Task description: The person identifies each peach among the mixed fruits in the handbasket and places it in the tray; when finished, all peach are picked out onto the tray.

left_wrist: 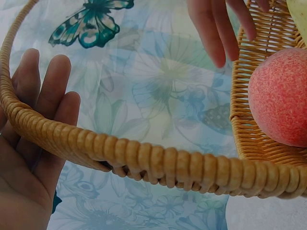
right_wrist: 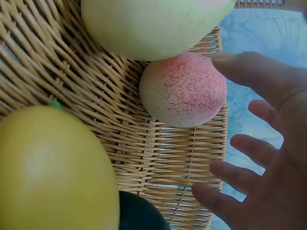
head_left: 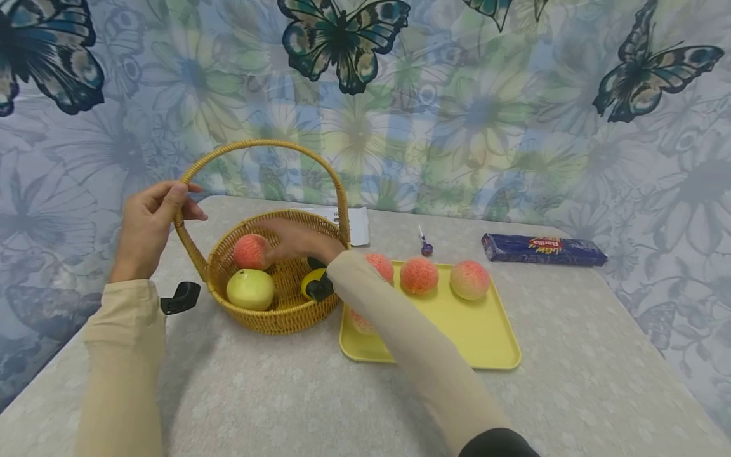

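Note:
A wicker basket (head_left: 274,325) stands on the left of the table. My left hand (head_left: 145,228) holds its arched handle (head_left: 263,143) on the left side, thumb in front and fingers behind. Inside the basket lie a red-pink peach (head_left: 249,251), a pale green round fruit (head_left: 250,290), a yellow fruit (right_wrist: 53,167) and a dark green thing (right_wrist: 143,212), partly hidden. Over the basket, my right hand (head_left: 298,240) is slightly blurred. In the right wrist view its fingers are spread and relaxed, with the thumb tip right at the peach's edge and nothing in the palm.
Right of the basket is a yellow tray (head_left: 468,336) bearing several peaches (head_left: 419,276), some partly behind the right sleeve. Farther back lie a lollipop (head_left: 426,248) and a blue Barilla box (head_left: 542,249). White paper (head_left: 360,226) sits behind the basket, near a butterfly-patterned curtain (head_left: 480,127).

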Demonstrator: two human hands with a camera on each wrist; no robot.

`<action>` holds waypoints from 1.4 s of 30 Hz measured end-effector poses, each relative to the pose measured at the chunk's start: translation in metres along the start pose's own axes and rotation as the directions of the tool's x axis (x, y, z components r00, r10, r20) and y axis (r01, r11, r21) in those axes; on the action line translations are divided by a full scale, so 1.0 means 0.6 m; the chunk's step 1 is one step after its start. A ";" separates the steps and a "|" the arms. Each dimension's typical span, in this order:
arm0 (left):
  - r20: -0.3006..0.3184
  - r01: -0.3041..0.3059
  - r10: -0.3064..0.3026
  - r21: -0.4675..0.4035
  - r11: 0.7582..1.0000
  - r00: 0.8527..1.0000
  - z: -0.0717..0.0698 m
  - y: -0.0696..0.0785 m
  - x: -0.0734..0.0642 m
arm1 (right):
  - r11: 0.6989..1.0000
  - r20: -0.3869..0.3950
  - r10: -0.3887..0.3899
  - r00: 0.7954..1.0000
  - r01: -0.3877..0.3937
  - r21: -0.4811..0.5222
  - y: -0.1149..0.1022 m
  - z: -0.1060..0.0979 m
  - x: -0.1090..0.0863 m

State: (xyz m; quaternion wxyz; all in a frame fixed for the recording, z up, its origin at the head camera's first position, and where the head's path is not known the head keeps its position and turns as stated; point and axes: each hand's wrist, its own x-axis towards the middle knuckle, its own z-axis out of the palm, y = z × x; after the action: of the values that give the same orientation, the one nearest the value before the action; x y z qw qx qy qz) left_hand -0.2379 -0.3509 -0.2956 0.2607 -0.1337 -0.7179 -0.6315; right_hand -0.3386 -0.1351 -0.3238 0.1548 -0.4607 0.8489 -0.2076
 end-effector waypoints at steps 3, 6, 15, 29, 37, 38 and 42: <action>-0.002 0.000 0.000 0.017 1.000 1.000 -0.001 0.000 0.000 | 1.000 0.036 -0.001 0.999 0.002 -0.014 -0.006 0.002 0.002; 0.000 -0.001 0.001 0.034 0.999 1.000 0.000 0.001 0.001 | 1.000 0.069 -0.008 0.998 0.008 -0.003 -0.011 0.003 0.005; 0.003 0.002 -0.002 0.007 1.000 1.000 0.002 0.000 0.004 | 0.997 0.121 -0.012 0.993 0.021 -0.074 -0.016 0.005 0.012; -0.004 -0.007 0.007 0.029 1.000 1.000 -0.002 0.000 0.003 | 0.991 0.048 0.126 0.991 -0.123 -0.056 -0.003 0.001 0.006; -0.001 -0.002 0.002 0.005 1.000 1.000 -0.001 0.001 0.002 | 0.987 0.082 0.144 0.986 -0.138 -0.081 0.008 0.005 0.008; -0.001 -0.001 0.001 0.006 1.000 1.000 -0.002 0.000 0.002 | 0.986 0.090 0.139 0.986 -0.129 -0.103 0.008 0.005 0.009; 0.001 0.005 -0.005 0.021 1.000 1.000 -0.003 -0.001 0.002 | 0.986 0.123 0.133 0.984 -0.118 -0.118 0.010 0.006 0.006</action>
State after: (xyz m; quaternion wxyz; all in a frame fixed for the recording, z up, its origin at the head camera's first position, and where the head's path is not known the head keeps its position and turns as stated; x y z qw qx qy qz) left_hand -0.2389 -0.3527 -0.2956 0.2599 -0.1297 -0.7249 -0.6247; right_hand -0.3431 -0.1358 -0.3304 0.1970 -0.4266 0.8745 -0.1200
